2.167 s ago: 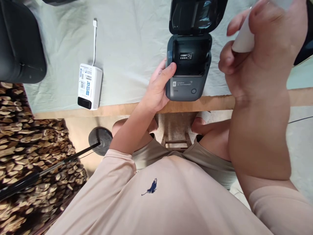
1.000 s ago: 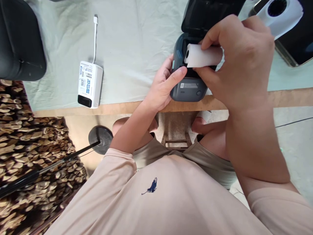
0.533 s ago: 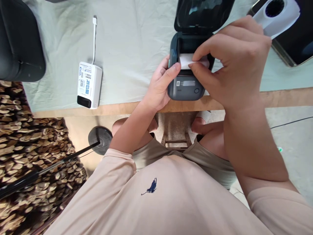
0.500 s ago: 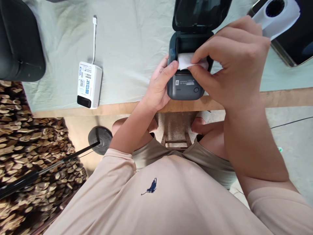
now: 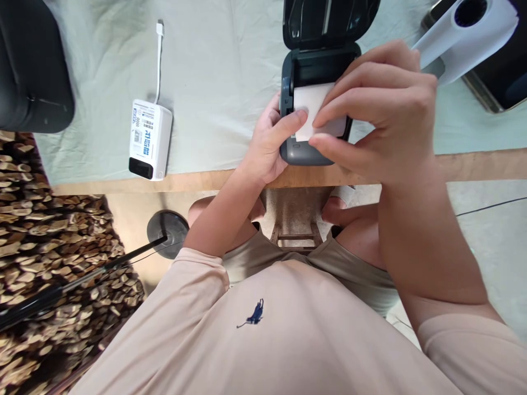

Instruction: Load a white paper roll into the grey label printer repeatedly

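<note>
A small dark grey label printer point(image 5: 307, 157) sits near the table's front edge with its black lid point(image 5: 329, 24) raised. White label paper point(image 5: 307, 101) comes out of its bay and lies over the front, covering most of the printed panel. My left hand point(image 5: 272, 137) grips the printer's left side, its thumb pressing on the paper's left edge. From the right, my right hand point(image 5: 382, 109) reaches over the printer, thumb and forefinger bent close together at the paper's front edge. This hand hides the printer's right side and part of the paper.
A white power bank point(image 5: 150, 140) with a short cable point(image 5: 158, 66) lies on the left of the cloth-covered table point(image 5: 218, 99). At the far right, a roll of white paper point(image 5: 488, 44) rests by a dark flat device point(image 5: 498, 79). A black bulky object point(image 5: 37, 71) stands at the upper left.
The white paper has come forward over the printer's front panel, with my right fingers moving toward me along with it. The printer and its lid have shifted slightly left.
</note>
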The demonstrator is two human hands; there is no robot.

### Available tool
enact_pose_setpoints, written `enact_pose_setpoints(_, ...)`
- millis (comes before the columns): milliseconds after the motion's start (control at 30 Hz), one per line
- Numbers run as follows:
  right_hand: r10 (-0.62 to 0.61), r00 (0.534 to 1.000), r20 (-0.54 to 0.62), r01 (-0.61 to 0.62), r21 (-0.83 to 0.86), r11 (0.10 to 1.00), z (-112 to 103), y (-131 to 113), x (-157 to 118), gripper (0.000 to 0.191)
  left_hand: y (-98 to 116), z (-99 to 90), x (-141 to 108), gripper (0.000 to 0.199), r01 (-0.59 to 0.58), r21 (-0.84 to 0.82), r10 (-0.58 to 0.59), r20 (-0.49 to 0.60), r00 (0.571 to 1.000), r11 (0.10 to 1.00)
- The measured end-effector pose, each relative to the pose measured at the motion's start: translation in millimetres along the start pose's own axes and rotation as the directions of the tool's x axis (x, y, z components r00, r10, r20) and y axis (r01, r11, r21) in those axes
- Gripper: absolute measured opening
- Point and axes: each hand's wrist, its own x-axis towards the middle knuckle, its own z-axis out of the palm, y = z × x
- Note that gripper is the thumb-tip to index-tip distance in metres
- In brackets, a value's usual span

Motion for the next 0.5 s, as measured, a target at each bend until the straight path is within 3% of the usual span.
enact_pose_setpoints(133, 0.038, 0.992, -0.119, -0.029, 0.081, 0.996, -1.1, 0.7, 1.5, 0.016, -1.0, -0.2, -0.7, 0.021, -0.012, 0.057, 0.013, -0.010, 1.000, 0.998)
enact_pose_setpoints(267, 0.141, 0.955, -0.261, -0.117, 0.107, 0.987, -4.6, -2.3, 2.9, 0.021, -1.6, -2.1, -1.9, 0.030, -0.004, 0.106, 0.003, 0.018, 1.000, 0.994)
enact_pose_setpoints(400, 0.307, 0.857, -0.414, -0.220, 0.244, 0.944, -2.9, -1.3, 6.2, 0.027, -2.8, -3.6, -2.5, 0.050, 0.029, 0.151, -0.021, -0.053, 0.998, 0.988)
enact_pose_setpoints(467, 0.382, 0.815, -0.435, -0.205, 0.400, 0.894, 2.0, 2.1, 9.2, 0.033, -3.1, -4.2, -2.7, 0.052, 0.040, 0.159, -0.032, -0.048, 0.998, 0.986)
enact_pose_setpoints(500, 0.394, 0.819, -0.417, -0.170, 0.480, 0.861, 4.7, 4.1, 10.8, 0.037, -3.1, -4.5, -2.9, 0.053, 0.037, 0.160, -0.032, -0.035, 0.999, 0.986)
